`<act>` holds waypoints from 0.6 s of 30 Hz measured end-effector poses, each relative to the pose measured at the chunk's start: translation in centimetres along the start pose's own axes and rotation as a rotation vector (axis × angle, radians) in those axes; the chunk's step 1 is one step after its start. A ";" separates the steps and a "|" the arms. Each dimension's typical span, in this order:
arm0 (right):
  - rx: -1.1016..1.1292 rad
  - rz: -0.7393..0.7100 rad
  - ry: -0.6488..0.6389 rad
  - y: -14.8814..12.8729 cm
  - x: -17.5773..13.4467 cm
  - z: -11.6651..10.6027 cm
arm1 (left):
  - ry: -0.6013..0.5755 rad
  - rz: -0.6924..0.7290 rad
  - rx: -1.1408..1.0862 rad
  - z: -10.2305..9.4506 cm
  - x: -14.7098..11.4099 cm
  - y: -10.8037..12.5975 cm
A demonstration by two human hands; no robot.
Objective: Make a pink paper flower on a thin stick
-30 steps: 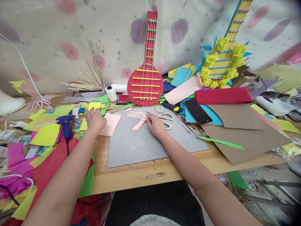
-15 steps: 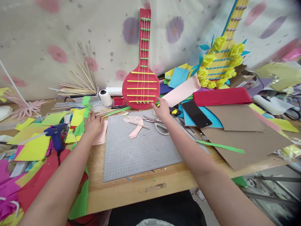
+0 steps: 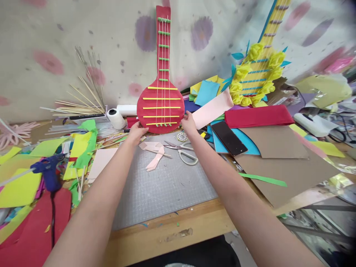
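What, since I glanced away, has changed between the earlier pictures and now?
The right hand let go of the stick, now across the folded pink paper, and reached the right edge of the red instrument. The left hand moved right to its lower left edge; both seem to be taking hold. The green paper shifted left, away from the white spool. The phone and yellow instrument stayed put.

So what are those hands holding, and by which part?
The red, round-bodied, papery-looking string instrument: the left hand holds its body's lower left edge, the right hand its lower right edge.
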State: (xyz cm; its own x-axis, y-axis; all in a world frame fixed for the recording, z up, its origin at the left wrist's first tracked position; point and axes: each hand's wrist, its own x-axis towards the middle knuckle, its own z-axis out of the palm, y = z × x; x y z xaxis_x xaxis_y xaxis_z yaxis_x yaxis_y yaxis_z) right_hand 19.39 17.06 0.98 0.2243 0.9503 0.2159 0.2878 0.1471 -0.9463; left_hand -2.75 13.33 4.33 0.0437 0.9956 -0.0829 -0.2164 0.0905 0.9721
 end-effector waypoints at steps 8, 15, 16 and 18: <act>0.092 -0.028 -0.164 -2.0 -1.8 -2.3 | 0.160 0.183 -0.042 -5.8 -3.0 1.6; -0.753 -0.233 -0.308 -1.1 -2.0 -2.7 | 0.496 0.403 -0.161 -9.9 -5.6 1.8; -0.806 -0.298 -0.359 -1.2 -2.2 -1.9 | 0.518 0.431 -0.187 -9.9 -5.6 1.8; -0.870 -0.399 -0.429 -1.4 -2.8 -0.1 | 0.565 0.467 -0.230 -10.0 -5.3 1.8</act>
State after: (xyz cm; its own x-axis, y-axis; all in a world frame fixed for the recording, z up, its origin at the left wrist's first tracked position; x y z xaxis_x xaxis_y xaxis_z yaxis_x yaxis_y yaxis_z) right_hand 18.48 14.18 1.77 -0.3341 0.9189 0.2098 0.8766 0.3847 -0.2891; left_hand -13.14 8.42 4.37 -0.5942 0.7871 0.1655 -0.2902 -0.4017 0.8686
